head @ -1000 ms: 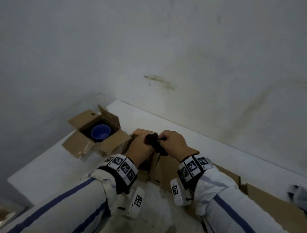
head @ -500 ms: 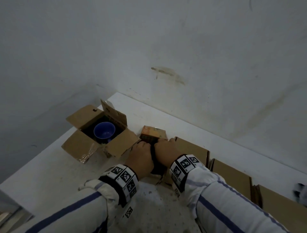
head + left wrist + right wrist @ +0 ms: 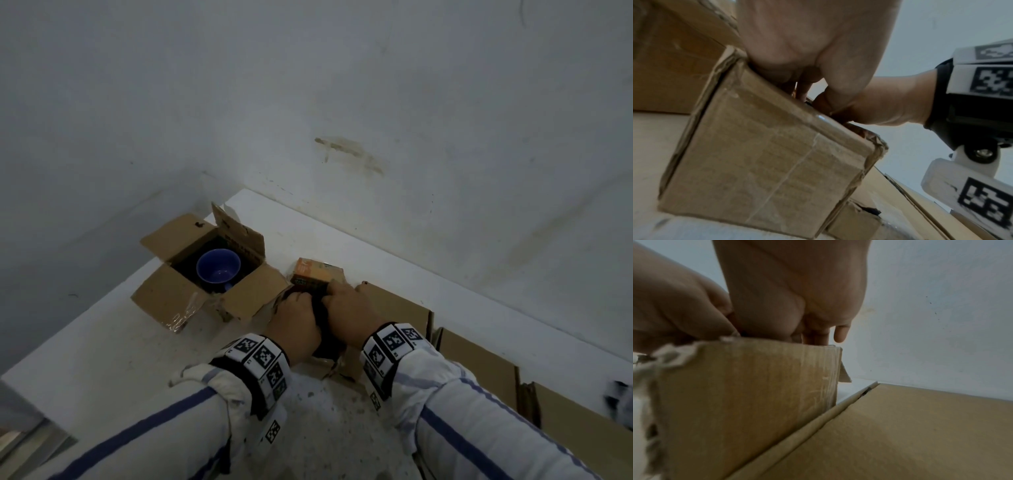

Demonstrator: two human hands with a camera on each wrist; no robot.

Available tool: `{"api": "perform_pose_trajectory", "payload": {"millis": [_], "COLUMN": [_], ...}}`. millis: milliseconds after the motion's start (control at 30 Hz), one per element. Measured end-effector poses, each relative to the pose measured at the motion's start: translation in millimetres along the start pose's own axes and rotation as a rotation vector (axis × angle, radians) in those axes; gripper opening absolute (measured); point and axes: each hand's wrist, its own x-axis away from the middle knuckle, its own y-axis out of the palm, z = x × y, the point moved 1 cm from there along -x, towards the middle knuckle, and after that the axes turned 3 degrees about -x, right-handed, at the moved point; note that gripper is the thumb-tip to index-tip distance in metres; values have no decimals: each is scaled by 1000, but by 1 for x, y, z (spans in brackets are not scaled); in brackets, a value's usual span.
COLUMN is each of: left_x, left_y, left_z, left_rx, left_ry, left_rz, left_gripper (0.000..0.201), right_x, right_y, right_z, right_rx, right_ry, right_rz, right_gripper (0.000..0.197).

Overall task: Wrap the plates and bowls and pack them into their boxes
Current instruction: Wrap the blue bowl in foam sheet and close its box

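Both hands, left and right, pressed a dark wrapped bundle down into a small box, fingers curled on it, probably to seat it snugly. Near the surface's far-left corner, a blue bowl sat in an open box.

The small box under the hands was brown corrugated cardboard, matt, its faces covered in clear tape that wrinkled and caught a glint at the top edge, and its corners were frayed and torn. The open box further off was the same dull cardboard, with a crumpled strip of shiny clear tape hanging from one flap. The blue bowl inside it looked smooth and glazed. The wall was matt white paint, stained and scuffed. The sleeves were soft white cloth with blue stripes.
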Motion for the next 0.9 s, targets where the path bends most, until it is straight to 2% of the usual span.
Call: {"api": "perform_pose_trajectory", "payload": {"millis": [133,233,267,333,400,533,700,800,900], "left_x": [-1,-3,-3,-5,-9,-17,-12,-3,6], "left_y": [0,3,3,4,8,17,15,6,-1], "left_z": [0,-3,-4,-7,-12,-20,-15,-1,27], "left_rx": [32,40,41,30,11,-91,-107,-92,-58], "left_ry": [-16,12,20,42,64,75,48,-20,40], "left_rz": [-41,-30,-28,-19,-14,-56,-90,-129,-123], "left_gripper": [26,24,23,20,21,23,47,56,57], "right_x": [-7,-14,-14,-14,-13,-10,-4,8,31], "right_y": [6,7,4,1,-2,1,3,-8,-15], "right_z": [0,0,-1,-3,-3,-4,-3,8,31], "right_rx": [82,21,-40,-189,-232,18,-64,-347,-632], "right_ry": [19,109,115,102,77,70,141,163,233], "right_rz": [-168,-245,-235,-115,3,-160,-150,18,241], "right_gripper": [32,40,39,32,34,33,33,30,29]}}
